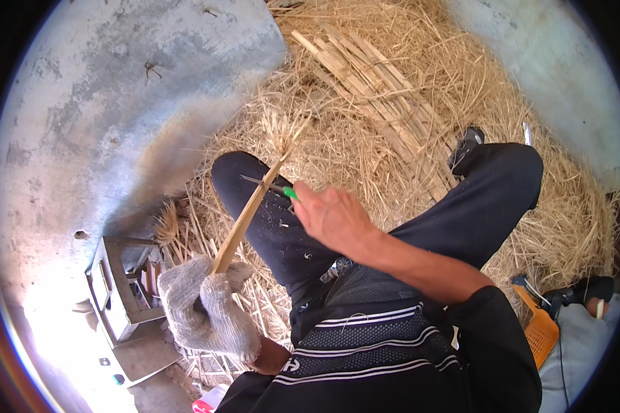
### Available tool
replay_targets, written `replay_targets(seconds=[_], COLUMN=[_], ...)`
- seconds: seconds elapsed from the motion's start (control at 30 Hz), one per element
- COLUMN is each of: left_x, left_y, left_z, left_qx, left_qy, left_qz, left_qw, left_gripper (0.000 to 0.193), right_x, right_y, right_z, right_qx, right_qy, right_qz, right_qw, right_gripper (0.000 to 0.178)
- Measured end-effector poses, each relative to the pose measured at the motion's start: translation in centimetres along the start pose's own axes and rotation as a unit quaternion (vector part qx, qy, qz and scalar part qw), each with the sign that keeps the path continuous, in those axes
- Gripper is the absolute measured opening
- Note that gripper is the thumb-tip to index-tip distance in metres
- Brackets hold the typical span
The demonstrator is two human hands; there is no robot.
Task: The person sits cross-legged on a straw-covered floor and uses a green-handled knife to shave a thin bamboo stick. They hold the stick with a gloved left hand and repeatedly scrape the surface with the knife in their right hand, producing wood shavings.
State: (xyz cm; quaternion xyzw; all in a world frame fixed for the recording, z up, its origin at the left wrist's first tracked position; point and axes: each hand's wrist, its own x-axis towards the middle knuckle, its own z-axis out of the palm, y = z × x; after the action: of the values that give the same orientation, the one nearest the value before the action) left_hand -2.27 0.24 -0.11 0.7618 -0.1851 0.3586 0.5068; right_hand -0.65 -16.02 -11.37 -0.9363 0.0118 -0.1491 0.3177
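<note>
My left hand point(203, 306), in a thick grey knitted glove, is closed around the lower end of a pale wooden strip point(244, 217). The strip slants up and away to the right, and its far end is split into a frayed tuft of thin slivers. My right hand point(331, 217) is bare and grips the green handle of a small knife point(291, 193). The knife's narrow blade lies across the strip, below the frayed end and above my left knee. Wood bits are scattered on my dark trousers.
Shavings point(475, 82) cover the floor, with a bundle of flat wooden strips point(386, 89) beyond my legs. A small wooden stool point(127, 303) stands at the left beside a grey wall point(83, 138). At the lower right sits an orange plastic basket point(541, 337).
</note>
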Motion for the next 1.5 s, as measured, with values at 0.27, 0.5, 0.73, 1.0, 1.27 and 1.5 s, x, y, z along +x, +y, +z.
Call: replay_targets(seconds=[0.27, 0.5, 0.73, 1.0, 1.27, 1.5], left_x=[-0.7, -0.3, 0.0, 0.0, 0.5, -0.4], left_y=[1.0, -0.5, -1.6, -1.9, -1.1, -0.8], left_z=[-0.2, -0.1, -0.8, 0.0, -0.2, 0.4], left_qx=[-0.029, -0.023, 0.003, -0.017, -0.071, -0.044], left_qy=[-0.018, -0.031, -0.049, -0.040, -0.056, 0.003], left_qz=[-0.051, 0.031, 0.053, 0.053, 0.008, -0.012], left_qw=[0.998, 0.999, 0.997, 0.998, 0.996, 0.999], left_gripper=[0.024, 0.020, 0.024, 0.033, 0.036, 0.036], right_x=[0.5, 0.8, -1.9, -1.2, -0.6, -2.3], right_y=[1.8, -2.0, -5.5, -2.9, -0.2, -6.3], right_z=[1.1, -2.9, -4.9, -3.5, -2.0, -7.0], right_qx=[-0.011, 0.078, 0.122, 0.125, 0.005, 0.099], right_qy=[-0.046, -0.028, -0.030, -0.005, -0.052, -0.051], right_qz=[0.016, -0.014, -0.041, 0.007, 0.054, -0.057], right_qw=[0.999, 0.996, 0.991, 0.992, 0.997, 0.992], right_gripper=[0.022, 0.023, 0.021, 0.020, 0.020, 0.019])
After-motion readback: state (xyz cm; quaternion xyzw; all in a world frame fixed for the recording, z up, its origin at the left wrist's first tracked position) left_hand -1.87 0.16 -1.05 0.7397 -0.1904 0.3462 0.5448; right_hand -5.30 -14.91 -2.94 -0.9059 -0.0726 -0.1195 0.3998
